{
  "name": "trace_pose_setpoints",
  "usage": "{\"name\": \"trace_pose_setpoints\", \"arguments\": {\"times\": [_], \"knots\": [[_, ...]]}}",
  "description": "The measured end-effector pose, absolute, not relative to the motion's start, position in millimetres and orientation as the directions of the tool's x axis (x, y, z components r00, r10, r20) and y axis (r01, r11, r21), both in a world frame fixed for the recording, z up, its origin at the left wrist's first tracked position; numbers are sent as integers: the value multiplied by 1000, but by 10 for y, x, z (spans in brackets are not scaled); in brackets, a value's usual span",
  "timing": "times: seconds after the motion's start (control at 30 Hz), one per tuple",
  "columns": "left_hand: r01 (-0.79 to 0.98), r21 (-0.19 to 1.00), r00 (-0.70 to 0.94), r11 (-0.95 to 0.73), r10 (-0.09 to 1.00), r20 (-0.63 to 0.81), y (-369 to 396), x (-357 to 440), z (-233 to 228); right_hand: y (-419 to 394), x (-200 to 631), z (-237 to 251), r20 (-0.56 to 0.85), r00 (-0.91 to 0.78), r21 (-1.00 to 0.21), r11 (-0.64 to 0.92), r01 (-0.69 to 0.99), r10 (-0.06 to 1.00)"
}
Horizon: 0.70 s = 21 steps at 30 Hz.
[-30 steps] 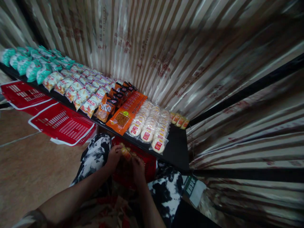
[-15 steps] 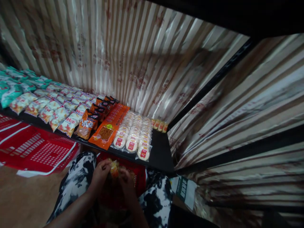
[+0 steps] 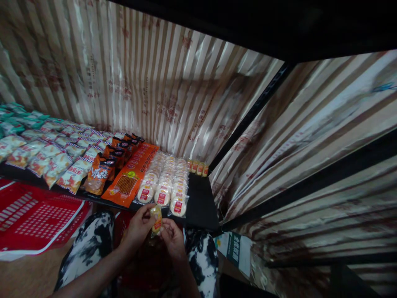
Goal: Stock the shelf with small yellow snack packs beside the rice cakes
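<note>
In the head view, a big orange packet of brown snack sticks (image 3: 132, 174) is lying flat on a black shelf (image 3: 200, 203). In front of the orange packet and a bit to its right, a small yellow snack packet (image 3: 156, 219) is being held up between a person's two hands. The left hand (image 3: 139, 227) is pinching the yellow packet on its left side, with the thumb and fingers closed around it. The right hand (image 3: 173, 238) is curling its fingers in, and its fingertips are meeting the packet's lower right edge. I cannot tell if the right hand is gripping or only touching.

Just right of the orange packet, round white crackers in clear wrappers (image 3: 163, 184) are standing in three rows. Farther right of it, toward the back corner, small yellow packets (image 3: 197, 168) are standing side by side. Just left of it, orange and black snack bags (image 3: 99, 174) are lining up. Next, farther left of it, white snack bags (image 3: 74, 169) are sitting in rows, and green bags (image 3: 18, 118) are sitting farthest left. Below the orange packet and to its left, a red basket (image 3: 40, 223) is showing its holes. Behind the orange packet, a stripy sheet (image 3: 149, 82) is hanging.
</note>
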<state>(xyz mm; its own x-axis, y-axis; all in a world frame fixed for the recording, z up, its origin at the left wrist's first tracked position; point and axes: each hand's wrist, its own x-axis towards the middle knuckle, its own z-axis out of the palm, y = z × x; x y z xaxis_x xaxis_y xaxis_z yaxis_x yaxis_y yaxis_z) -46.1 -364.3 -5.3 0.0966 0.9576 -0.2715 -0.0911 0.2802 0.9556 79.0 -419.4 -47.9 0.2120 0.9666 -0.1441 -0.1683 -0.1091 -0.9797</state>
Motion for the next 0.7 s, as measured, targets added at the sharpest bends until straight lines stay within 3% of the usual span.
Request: {"name": "trace_pose_setpoints", "arguments": {"times": [0.23, 0.4, 0.53, 0.7], "knots": [[-29, 994, 191, 108, 976, -101, -3495, -169, -43, -4158, 1090, -343, -100, 284, -992, -72, -105, 954], [64, 998, 253, -14, 967, -3, -3375, 57, 117, -4118, 1312, -266, -39, 351, -998, -52, 28, 936], [115, 987, 309, -115, 948, 75, -3274, 271, 241, -4073, 1523, -165, 112, 376, -953, -8, 304, 920], [202, 955, 364, -216, 922, 131, -3146, 605, 317, -3968, 1768, -168, 303, 409, -762, -39, 647, 861]]}}
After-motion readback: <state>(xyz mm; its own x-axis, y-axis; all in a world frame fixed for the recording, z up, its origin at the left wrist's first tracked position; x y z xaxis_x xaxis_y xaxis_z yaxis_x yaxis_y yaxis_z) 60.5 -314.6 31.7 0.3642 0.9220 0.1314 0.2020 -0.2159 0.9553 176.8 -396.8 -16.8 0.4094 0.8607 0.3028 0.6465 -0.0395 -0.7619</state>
